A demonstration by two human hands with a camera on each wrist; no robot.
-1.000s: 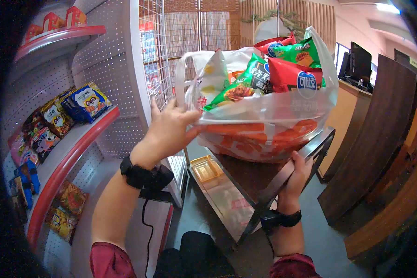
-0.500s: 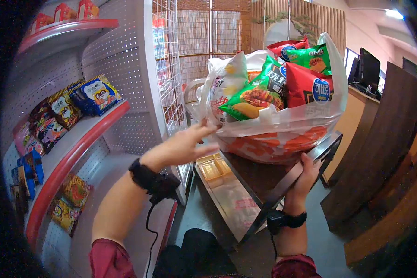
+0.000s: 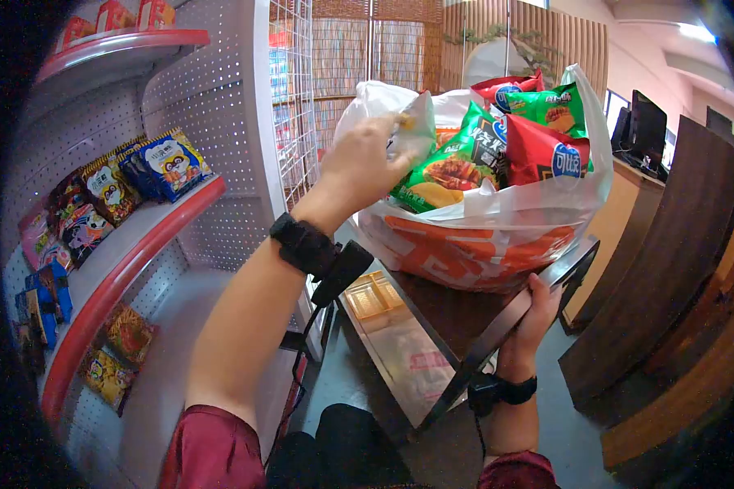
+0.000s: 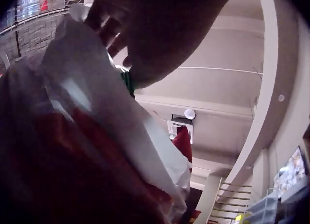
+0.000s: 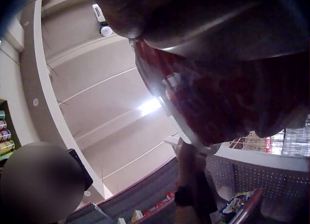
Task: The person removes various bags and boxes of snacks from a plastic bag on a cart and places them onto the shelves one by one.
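Basically, the big plastic bag, whitish w/ orange-red print, sits on the dark top deck of a cart, stuffed w/ snack packs. Green pack leans at the front, red pack just R of it, more red & green behind, plus a white pack at the L side. L hand is up at the bag's L rim, fingers over the white pack; L wrist view is v. dark, so can't tell if it's pinching anything. R hand is well apart from it, wrapped round the cart's metal handle, near the bag's underside. Lower on the cart: a gold tray. Black wrist straps on both arms. Off L: red-edged shelves w/ bagged snacks, red boxes up top. Behind: wire grid & woven screen. Far R: monitor on a counter.
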